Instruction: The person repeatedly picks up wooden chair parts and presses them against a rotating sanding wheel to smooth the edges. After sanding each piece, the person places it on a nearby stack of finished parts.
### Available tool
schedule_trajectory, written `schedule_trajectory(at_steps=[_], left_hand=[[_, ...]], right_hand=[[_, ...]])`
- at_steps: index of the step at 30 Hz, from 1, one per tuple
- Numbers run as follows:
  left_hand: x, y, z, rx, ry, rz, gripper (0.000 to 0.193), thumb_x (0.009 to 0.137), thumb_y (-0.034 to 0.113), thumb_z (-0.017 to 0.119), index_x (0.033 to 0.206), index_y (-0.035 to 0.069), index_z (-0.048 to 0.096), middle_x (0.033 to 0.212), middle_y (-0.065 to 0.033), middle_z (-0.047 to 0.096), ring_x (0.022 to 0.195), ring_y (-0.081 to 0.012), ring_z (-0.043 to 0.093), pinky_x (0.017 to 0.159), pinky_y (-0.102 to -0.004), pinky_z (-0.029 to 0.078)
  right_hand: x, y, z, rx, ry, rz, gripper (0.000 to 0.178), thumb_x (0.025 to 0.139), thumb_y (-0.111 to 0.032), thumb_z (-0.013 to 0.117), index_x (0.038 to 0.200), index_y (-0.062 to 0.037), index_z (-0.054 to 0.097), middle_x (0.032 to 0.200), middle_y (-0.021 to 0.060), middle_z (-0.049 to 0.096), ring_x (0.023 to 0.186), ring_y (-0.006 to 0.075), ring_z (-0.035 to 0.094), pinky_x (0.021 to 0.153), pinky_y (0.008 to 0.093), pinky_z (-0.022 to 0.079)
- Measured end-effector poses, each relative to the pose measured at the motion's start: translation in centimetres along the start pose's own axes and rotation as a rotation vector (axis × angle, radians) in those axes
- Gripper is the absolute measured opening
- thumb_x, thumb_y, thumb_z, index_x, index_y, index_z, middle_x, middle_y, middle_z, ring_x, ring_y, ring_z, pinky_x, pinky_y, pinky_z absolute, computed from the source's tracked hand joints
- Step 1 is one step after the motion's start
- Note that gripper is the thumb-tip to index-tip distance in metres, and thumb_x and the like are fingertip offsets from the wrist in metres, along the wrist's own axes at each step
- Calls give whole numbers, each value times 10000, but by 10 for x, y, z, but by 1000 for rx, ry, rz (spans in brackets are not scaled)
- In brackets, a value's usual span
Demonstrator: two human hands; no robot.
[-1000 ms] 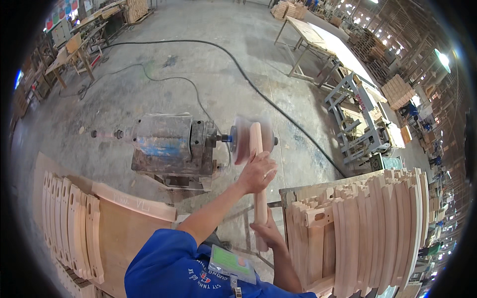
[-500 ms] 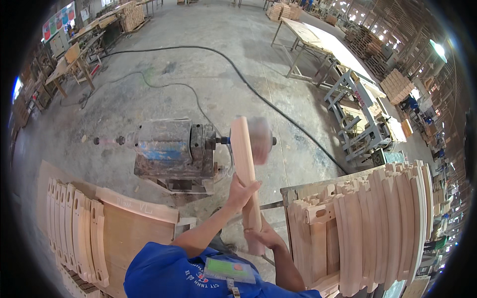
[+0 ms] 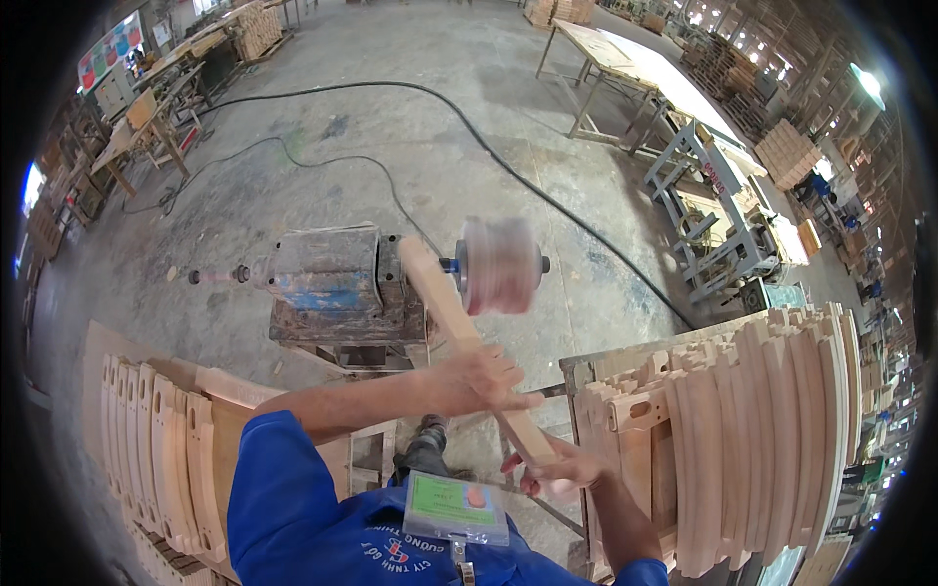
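A long pale wooden slat [image 3: 442, 301] slants from the machine toward my body, its far end left of the spinning sanding drum [image 3: 500, 266] and apart from the drum's face. My left hand [image 3: 479, 379] lies across the slat's middle, with the thumb and fingers around it. At the near end, my right hand [image 3: 565, 469] grips the slat with curled fingers, partly blurred. The drum sits on the shaft of a worn grey and blue motor unit [image 3: 327, 273], which stands on the floor in front of me.
Several shaped wooden pieces with slots [image 3: 161, 449] stand on the left beside a panel. To the right, a tall stack of slats [image 3: 747, 430] sits close to my right arm. Black hose [image 3: 459, 122] crosses the floor. Work tables [image 3: 625, 63] and a metal frame [image 3: 708, 205] stand farther off.
The slat's far end has swung left, from in front of the drum to beside it. My left forearm now lies more crosswise, and my right hand has shifted right with the near end.
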State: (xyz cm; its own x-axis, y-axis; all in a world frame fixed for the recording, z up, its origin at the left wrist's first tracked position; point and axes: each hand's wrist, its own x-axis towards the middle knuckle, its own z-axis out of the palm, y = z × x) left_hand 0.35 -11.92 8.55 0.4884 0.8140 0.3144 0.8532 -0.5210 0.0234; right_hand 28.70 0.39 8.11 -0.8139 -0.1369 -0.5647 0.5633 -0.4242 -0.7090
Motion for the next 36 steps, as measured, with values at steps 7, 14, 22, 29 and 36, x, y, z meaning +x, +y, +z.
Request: schedule_trajectory(at_steps=[7,14,22,29,36], left_hand=[[15,-86,11,-105,85,-204,730,1040,540,635,1542,23,522,1485,-278,574,1486,-409,472,1294,-533,309],[53,-137,99,-28,203,-725,821,1083,565,558,1529,-121,480,1609,-322,455,1553,-480,362,1327,-550,235],[6,17,117,-273,199,-591,770,1017,468,677,1511,-102,520,1630,-258,465,1561,-451,378,1309,-588,238],[49,-47,107,-203,260,-545,716,1078,503,566,1534,-49,547,1688,-245,426,1640,-426,257,1341,-567,177],[68,-111,100,-135,199,-655,671,1074,509,567,1467,-33,605,1631,-219,501,1599,-419,329,1327,-564,215]], right_hand=[[83,-16,1,-870,897,-275,1056,843,-303,875,1667,-47,266,1422,260,601,1271,430,645,1055,507,533],[170,-92,-16,-1044,1150,-72,1030,885,-320,809,1686,-71,212,1242,282,616,1123,484,694,920,541,580],[96,70,29,-1026,1105,-61,1042,858,-268,835,1672,-54,221,1313,323,591,1106,480,681,886,568,594],[114,60,-36,688,31,-367,713,1011,-421,658,1515,17,408,1261,177,599,957,244,651,801,376,556],[160,2,-23,1078,-278,-489,702,984,-601,575,1345,2,560,1025,116,566,794,194,562,660,339,486]])
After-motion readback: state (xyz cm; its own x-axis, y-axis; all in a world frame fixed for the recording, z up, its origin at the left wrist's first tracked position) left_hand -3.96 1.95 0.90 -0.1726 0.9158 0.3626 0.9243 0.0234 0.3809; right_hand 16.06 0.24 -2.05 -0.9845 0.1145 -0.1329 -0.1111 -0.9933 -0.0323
